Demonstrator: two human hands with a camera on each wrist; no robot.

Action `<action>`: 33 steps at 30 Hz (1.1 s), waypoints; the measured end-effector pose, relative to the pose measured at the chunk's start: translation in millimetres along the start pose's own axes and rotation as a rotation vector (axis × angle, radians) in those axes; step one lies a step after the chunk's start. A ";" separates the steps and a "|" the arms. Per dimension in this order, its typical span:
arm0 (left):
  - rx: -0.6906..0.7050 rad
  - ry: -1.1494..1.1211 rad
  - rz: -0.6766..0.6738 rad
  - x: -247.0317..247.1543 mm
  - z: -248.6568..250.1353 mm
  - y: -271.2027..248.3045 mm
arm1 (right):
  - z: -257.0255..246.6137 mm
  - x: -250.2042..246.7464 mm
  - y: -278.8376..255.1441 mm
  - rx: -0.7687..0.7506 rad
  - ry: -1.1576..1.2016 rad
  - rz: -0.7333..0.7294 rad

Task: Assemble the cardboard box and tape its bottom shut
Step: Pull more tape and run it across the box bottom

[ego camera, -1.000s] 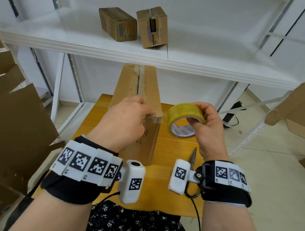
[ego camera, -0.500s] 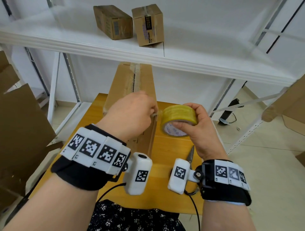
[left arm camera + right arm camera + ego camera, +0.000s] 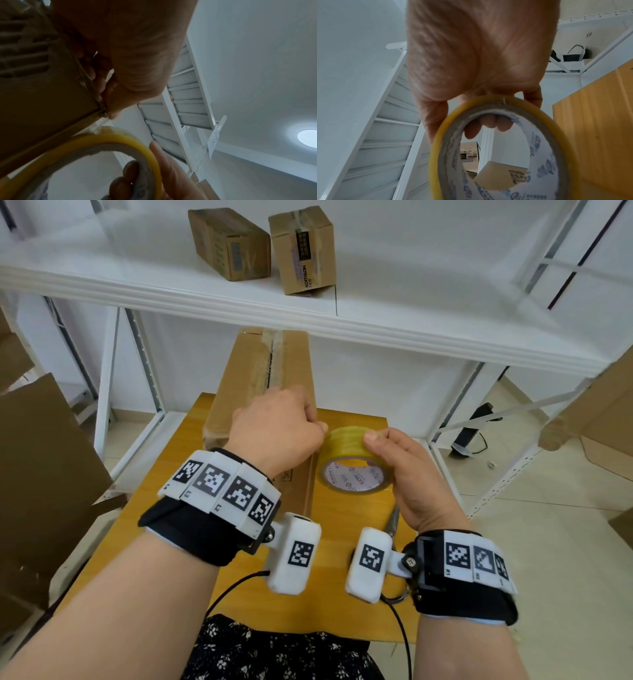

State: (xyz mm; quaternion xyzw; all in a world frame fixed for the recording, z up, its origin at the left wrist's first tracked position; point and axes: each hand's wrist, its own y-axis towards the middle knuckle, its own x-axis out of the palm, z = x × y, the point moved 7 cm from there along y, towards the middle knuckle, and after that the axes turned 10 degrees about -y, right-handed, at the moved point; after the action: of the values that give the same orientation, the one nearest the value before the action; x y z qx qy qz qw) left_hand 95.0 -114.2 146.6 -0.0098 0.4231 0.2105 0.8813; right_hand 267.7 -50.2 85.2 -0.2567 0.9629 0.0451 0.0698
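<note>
A long cardboard box [image 3: 239, 378] stands on the wooden table [image 3: 185, 474], and clear tape runs along its top seam. My left hand [image 3: 317, 424] sits at the box's near right corner, fingers curled, pinching the tape end against the edge; the left wrist view shows my thumb [image 3: 111, 105] on that corner of the box [image 3: 42, 88]. My right hand [image 3: 380, 450] grips the yellow tape roll [image 3: 346, 440] just right of the box, close to the left fingers. In the right wrist view, fingers [image 3: 489, 121] reach through the roll's [image 3: 435, 155] core.
Scissors [image 3: 392, 522] lie on the table, partly hidden behind my right wrist. A white shelf [image 3: 376, 313] overhangs the box's far end and carries two small taped boxes [image 3: 229, 244] [image 3: 301, 248]. Flat cardboard [image 3: 41, 457] leans at the left; more cardboard [image 3: 599, 422] stands at the right.
My right hand has brought the tape roll left, up against the left fingers, so the stretch of tape between them has closed. My left hand has stayed at the box's near corner.
</note>
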 end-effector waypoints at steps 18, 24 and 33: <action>-0.107 0.055 -0.053 8.6 -10.9 13.8 | 2.2 8.5 4.2 0.063 0.054 0.111; -0.131 0.013 -0.051 7.8 -12.2 14.0 | 13.8 4.7 13.1 0.110 0.012 0.094; -0.137 0.053 -0.073 10.9 -10.4 13.7 | 48.5 10.2 18.0 0.208 -0.217 0.083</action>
State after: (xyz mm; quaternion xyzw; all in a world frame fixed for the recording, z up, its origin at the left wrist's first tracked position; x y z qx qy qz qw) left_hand 88.2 -99.7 134.0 -0.0912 0.4301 0.2065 0.8741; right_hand 255.3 -33.6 36.7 -0.2016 0.9590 -0.0245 0.1976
